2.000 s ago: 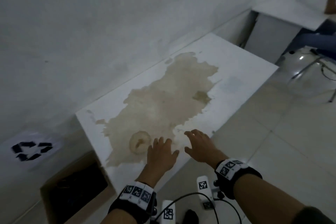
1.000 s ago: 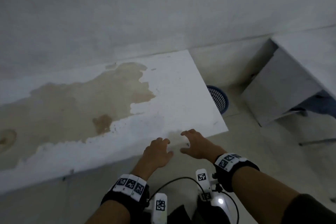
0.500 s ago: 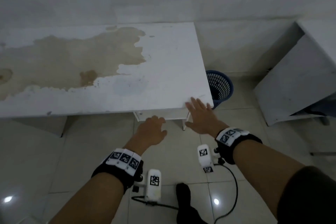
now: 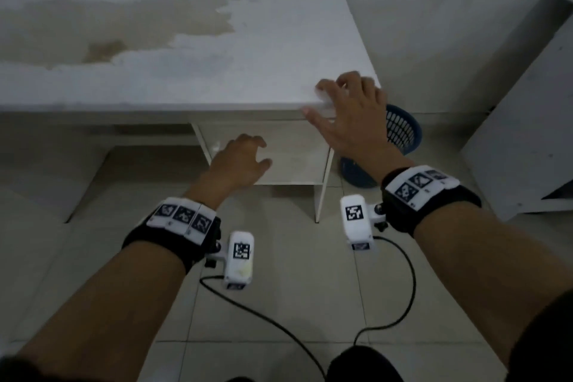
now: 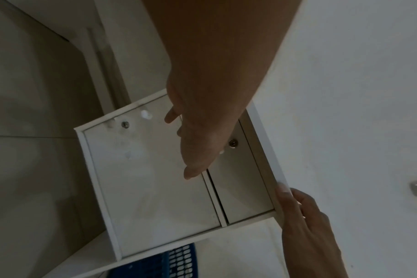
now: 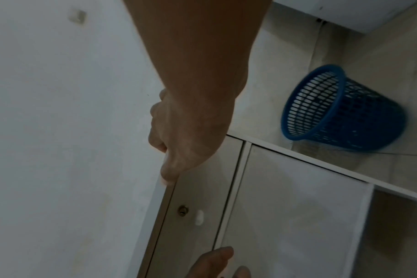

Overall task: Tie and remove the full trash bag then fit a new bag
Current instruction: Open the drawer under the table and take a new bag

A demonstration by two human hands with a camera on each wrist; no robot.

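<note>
A blue mesh wastebasket (image 4: 403,133) stands on the floor just right of the white desk (image 4: 248,49), partly hidden behind my right hand; no bag shows in or on it. The basket (image 6: 341,111) is plain in the right wrist view. My right hand (image 4: 347,108) rests on the desk's front right corner, fingers bent on top, thumb along the front edge. My left hand (image 4: 245,155) hovers loosely curled before the white cabinet door (image 4: 294,152) under the desk, holding nothing. A small white knob (image 5: 145,113) lies just beyond its fingers.
The desk top is stained and peeling on the left. Above the door is a drawer with a keyhole (image 6: 182,210). A second white cabinet (image 4: 527,118) stands at the right. Black cables (image 4: 279,329) hang over the tiled floor, with a dark foot (image 4: 362,363) below.
The view swung right along the desk and the blue basket came into sight. My left hand dropped from the desk top to the cabinet front; my right hand slid to the corner.
</note>
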